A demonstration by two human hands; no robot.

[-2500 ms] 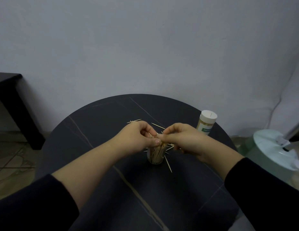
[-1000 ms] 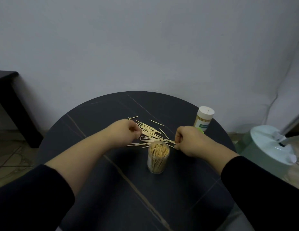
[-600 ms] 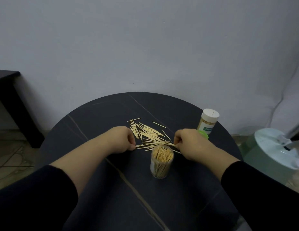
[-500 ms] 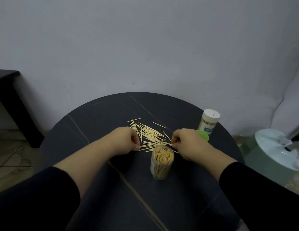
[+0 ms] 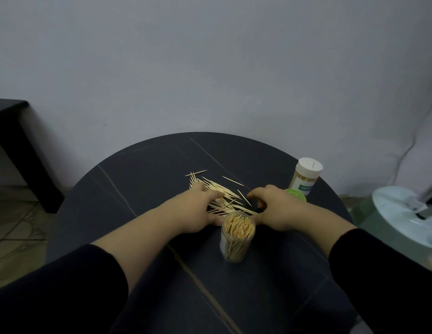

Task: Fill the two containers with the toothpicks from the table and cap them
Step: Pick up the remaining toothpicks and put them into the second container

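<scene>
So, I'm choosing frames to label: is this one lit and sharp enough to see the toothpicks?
Head view: dim, even light, no glare; the loose toothpicks and those in the jar read as distinct sticks; wide-angle bowing toward the edges.

TEXT READ: none | SOURCE 1: green label (image 5: 305,188) on capped container (image 5: 308,171), far right of bench (image 5: 150,179), pale print too small and blurred to read | SOURCE 2: white label on open container (image 5: 237,239), near centre, print illegible

Plain grey wall (image 5: 210,56), dark side table (image 5: 7,109), perhaps tiled floor (image 5: 15,225).
</scene>
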